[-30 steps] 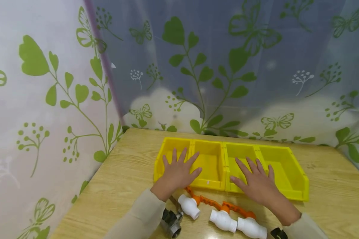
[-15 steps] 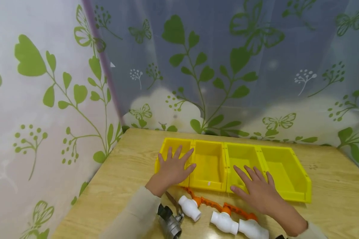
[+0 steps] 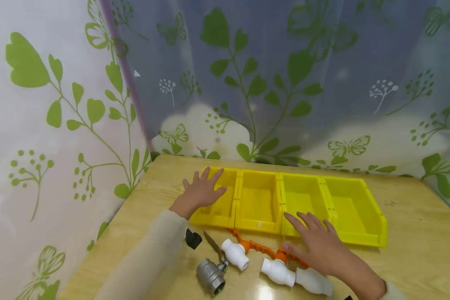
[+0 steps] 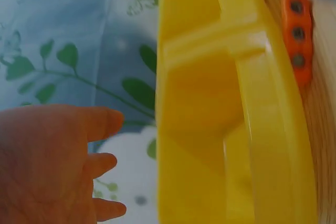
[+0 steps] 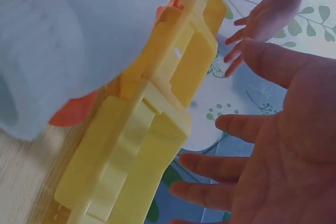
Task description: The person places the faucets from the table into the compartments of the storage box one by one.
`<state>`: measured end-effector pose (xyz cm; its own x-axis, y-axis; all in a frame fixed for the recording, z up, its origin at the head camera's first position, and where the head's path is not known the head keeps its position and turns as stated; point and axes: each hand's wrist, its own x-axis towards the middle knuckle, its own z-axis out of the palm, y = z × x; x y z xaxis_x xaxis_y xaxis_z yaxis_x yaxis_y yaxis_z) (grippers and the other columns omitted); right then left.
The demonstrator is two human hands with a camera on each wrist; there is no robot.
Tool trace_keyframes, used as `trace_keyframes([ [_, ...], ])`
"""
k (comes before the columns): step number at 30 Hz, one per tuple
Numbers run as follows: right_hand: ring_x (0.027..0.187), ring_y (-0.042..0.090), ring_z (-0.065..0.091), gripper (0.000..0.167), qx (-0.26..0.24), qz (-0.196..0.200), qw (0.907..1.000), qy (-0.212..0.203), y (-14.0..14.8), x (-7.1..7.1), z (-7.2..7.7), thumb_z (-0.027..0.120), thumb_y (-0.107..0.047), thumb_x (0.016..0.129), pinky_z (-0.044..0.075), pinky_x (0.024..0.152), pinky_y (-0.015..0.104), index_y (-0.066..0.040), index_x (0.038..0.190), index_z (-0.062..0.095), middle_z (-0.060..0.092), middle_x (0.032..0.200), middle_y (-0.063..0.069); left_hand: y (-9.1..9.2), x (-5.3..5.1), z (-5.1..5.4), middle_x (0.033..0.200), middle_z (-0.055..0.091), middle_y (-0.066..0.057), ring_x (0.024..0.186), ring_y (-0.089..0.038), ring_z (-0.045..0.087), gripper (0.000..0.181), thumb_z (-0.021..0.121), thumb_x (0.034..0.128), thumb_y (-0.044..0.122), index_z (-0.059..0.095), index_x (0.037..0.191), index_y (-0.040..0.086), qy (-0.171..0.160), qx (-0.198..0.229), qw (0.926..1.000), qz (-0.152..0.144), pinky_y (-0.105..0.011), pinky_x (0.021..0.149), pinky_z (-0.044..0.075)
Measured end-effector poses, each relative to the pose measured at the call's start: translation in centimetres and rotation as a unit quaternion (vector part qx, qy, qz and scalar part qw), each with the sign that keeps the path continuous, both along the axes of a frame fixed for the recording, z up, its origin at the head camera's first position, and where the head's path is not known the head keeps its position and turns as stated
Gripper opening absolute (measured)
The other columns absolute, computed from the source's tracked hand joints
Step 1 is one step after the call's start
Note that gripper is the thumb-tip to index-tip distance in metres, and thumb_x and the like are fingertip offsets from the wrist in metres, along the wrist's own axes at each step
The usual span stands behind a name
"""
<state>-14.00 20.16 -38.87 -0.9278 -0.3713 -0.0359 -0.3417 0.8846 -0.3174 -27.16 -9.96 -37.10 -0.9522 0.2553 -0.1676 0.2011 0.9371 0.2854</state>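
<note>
Four yellow bins (image 3: 260,225) stand side by side near the far edge of the table (image 3: 416,216); three white orange-handled ball valves (image 3: 278,273) and a steel ball valve (image 3: 210,275) lie in front.

Free room over second-left yellow bin (image 3: 258,202); orange handles (image 3: 261,248) lie just in front.

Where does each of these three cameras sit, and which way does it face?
Head: worn on the head, facing forward and down at the table, yellow bins and patterned backdrop; left hand, right hand and pale sleeves show.
Left wrist: worn on that wrist, facing past the left hand toward the yellow bins, turned sideways.
Right wrist: worn on that wrist, facing past the right hand, with a white valve close up.
Both wrist views share the left hand, yellow bins and patterned backdrop.
</note>
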Motion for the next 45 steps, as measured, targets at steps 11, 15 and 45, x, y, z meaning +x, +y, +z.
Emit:
trace_keyframes([
  [11,0.109,0.04,0.058,0.076,-0.002,0.025,0.9993,-0.027,-0.3,0.7,0.2,0.07,-0.052,0.083,0.046,0.083,0.061,-0.011,0.143,0.048,0.054,0.132,0.017,-1.3,-4.5,-0.4,0.161,0.007,-0.019,0.142,-0.05,0.012,0.067,0.036,0.102,0.05,0.007,0.158,0.026,-0.037,0.019,0.9981,0.046,-0.072,0.106,0.009],
  [15,0.105,0.035,0.059,0.073,-0.005,0.025,0.9974,-0.067,-0.2,0.9,-0.3,0.075,-0.049,0.08,0.05,0.078,0.053,-0.009,0.137,0.054,0.057,0.127,0.013,-1.6,-5.0,-1.4,0.16,0.012,-0.019,0.141,-0.049,0.019,0.069,0.036,0.1022,0.048,0.006,0.158,0.023,-0.054,0.049,0.9954,0.062,-0.071,0.106,0.011],
  [45,0.082,0.019,0.053,0.083,0.015,0.004,0.9899,-0.141,1.4,2.5,-3.1,0.085,-0.016,0.066,0.045,0.064,0.04,-0.013,0.14,0.048,0.059,0.106,0.003,-1.7,-5.7,-4.8,0.161,0.008,-0.017,0.119,-0.043,0.052,0.081,0.047,0.101,0.037,-0.002,0.156,0.004,0.014,0.013,0.9988,0.044,-0.061,0.103,0.033],
])
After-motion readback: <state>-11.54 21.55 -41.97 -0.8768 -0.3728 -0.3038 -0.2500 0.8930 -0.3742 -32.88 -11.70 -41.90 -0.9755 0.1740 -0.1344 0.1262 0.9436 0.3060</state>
